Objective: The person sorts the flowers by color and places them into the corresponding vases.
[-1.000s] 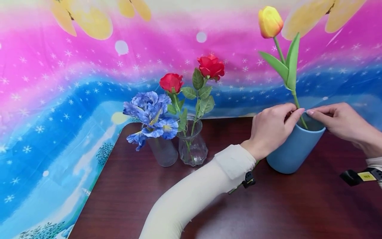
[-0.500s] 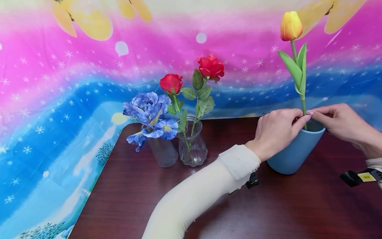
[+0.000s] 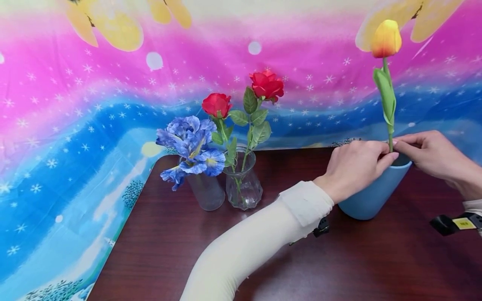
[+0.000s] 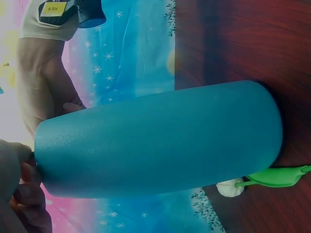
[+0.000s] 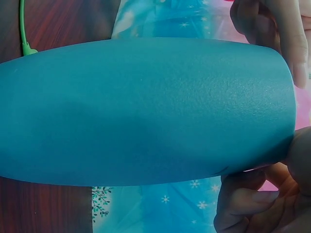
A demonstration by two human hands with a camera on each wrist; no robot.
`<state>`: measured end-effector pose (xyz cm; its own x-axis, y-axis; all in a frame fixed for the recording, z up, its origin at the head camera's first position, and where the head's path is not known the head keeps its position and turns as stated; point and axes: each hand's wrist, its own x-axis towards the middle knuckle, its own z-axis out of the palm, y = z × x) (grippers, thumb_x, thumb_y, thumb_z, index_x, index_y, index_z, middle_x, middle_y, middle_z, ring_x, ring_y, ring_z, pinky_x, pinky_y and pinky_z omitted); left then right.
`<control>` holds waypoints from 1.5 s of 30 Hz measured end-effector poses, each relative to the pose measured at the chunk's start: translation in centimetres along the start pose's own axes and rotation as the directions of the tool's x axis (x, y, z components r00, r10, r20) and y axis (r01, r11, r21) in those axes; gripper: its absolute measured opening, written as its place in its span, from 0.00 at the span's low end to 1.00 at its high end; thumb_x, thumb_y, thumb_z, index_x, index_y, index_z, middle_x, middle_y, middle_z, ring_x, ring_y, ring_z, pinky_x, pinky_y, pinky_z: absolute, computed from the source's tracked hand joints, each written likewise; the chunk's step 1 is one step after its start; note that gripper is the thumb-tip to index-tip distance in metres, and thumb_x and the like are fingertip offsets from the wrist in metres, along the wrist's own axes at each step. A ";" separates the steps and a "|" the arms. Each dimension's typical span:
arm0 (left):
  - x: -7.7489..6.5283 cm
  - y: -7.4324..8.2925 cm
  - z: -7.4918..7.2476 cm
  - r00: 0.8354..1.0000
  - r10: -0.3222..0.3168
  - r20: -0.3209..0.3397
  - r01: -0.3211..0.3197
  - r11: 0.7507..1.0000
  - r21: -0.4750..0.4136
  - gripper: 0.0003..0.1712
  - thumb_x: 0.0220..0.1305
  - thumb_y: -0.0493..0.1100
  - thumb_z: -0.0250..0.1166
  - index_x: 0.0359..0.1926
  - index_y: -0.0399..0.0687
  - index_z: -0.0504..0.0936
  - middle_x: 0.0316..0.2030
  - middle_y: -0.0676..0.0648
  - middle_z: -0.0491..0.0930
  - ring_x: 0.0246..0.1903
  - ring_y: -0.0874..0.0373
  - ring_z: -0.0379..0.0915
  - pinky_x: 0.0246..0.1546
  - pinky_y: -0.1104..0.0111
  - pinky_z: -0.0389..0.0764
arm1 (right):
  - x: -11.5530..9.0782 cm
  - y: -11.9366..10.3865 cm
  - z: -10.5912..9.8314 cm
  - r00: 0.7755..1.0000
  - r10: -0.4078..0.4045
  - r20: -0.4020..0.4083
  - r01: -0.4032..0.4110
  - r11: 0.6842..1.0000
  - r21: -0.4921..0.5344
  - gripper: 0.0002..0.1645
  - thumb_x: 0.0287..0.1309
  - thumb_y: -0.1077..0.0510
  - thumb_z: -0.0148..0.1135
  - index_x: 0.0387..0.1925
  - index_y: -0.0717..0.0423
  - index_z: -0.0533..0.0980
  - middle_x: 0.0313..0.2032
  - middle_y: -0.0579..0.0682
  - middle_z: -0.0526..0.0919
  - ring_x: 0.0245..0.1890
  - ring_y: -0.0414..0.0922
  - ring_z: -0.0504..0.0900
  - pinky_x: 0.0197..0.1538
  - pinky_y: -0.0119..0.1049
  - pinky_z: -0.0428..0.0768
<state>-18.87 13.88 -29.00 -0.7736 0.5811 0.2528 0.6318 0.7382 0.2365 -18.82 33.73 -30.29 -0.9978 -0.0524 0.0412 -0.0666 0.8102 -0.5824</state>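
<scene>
My left hand (image 3: 355,167) pinches the green stem of a yellow-orange tulip (image 3: 386,39) between thumb and forefinger. The tulip stands nearly upright over the mouth of a blue vase (image 3: 376,192), its stem's lower end hidden inside. My right hand (image 3: 433,152) grips the vase's rim from the right side, thumb and forefinger curled close to the stem. In the left wrist view, the tall vase (image 4: 160,141) hides part of both hands. The right wrist view shows my right hand's curled fingers (image 5: 243,204) beside the rim.
To the left stand a clear glass vase (image 3: 244,192) with two red roses (image 3: 266,85) and a frosted vase (image 3: 207,194) with a blue iris (image 3: 192,144). A white flower (image 4: 231,188) with a green leaf (image 4: 279,178) lies on the dark wooden table (image 3: 150,251).
My left hand has moved right and slightly down with the tulip, whose head has swung rightward and lower, from leaning left to nearly upright. My right hand and the blue vase have barely moved.
</scene>
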 end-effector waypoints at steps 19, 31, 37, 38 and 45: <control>-0.2 0.1 0.2 1.000 0.007 0.010 -0.007 1.000 0.009 0.18 0.76 0.64 0.50 0.28 0.68 0.73 0.19 0.61 0.70 0.19 0.71 0.68 0.16 0.76 0.65 | -0.3 0.0 -0.2 0.999 -0.028 -0.036 0.029 0.999 0.032 0.21 0.79 0.48 0.45 0.35 0.19 0.79 0.14 0.46 0.61 0.13 0.49 0.59 0.20 0.42 0.61; -0.7 -0.2 0.1 1.000 -0.007 -0.006 0.006 0.999 -0.053 0.17 0.75 0.63 0.52 0.28 0.68 0.73 0.17 0.60 0.70 0.18 0.71 0.66 0.15 0.76 0.65 | -0.2 0.0 -0.1 1.000 -0.018 -0.021 0.019 0.998 0.053 0.26 0.78 0.45 0.45 0.28 0.03 0.69 0.13 0.45 0.62 0.13 0.50 0.60 0.20 0.42 0.63; -1.1 -0.2 -0.4 1.000 0.001 -0.003 -0.002 0.997 -0.074 0.17 0.75 0.62 0.52 0.28 0.68 0.72 0.18 0.60 0.69 0.17 0.70 0.65 0.15 0.75 0.64 | -0.2 -0.2 -0.1 1.000 -0.003 -0.007 0.003 0.999 0.043 0.20 0.79 0.45 0.44 0.40 0.17 0.80 0.17 0.47 0.64 0.15 0.49 0.62 0.22 0.40 0.65; -1.2 -0.2 -0.4 1.000 0.006 -0.005 -0.006 0.997 -0.076 0.16 0.75 0.62 0.52 0.28 0.68 0.72 0.18 0.60 0.69 0.17 0.70 0.65 0.15 0.76 0.64 | -0.2 -0.3 -0.1 1.000 0.002 0.001 -0.002 0.999 0.034 0.20 0.79 0.45 0.43 0.47 0.27 0.83 0.19 0.46 0.67 0.15 0.49 0.62 0.23 0.39 0.65; -1.9 -0.3 -0.8 0.999 0.042 -0.017 -0.043 0.996 -0.073 0.14 0.76 0.62 0.52 0.33 0.70 0.77 0.18 0.60 0.70 0.16 0.71 0.65 0.14 0.76 0.63 | -0.1 -0.4 0.0 0.999 0.027 0.028 -0.027 1.000 -0.005 0.38 0.79 0.41 0.39 0.64 0.73 0.70 0.25 0.52 0.65 0.18 0.51 0.63 0.26 0.40 0.65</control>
<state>-17.57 12.29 -28.80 -0.7457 0.6053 0.2787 0.6662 0.6855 0.2937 -18.72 33.35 -30.07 -0.9989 -0.0468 0.0025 -0.0396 0.8142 -0.5792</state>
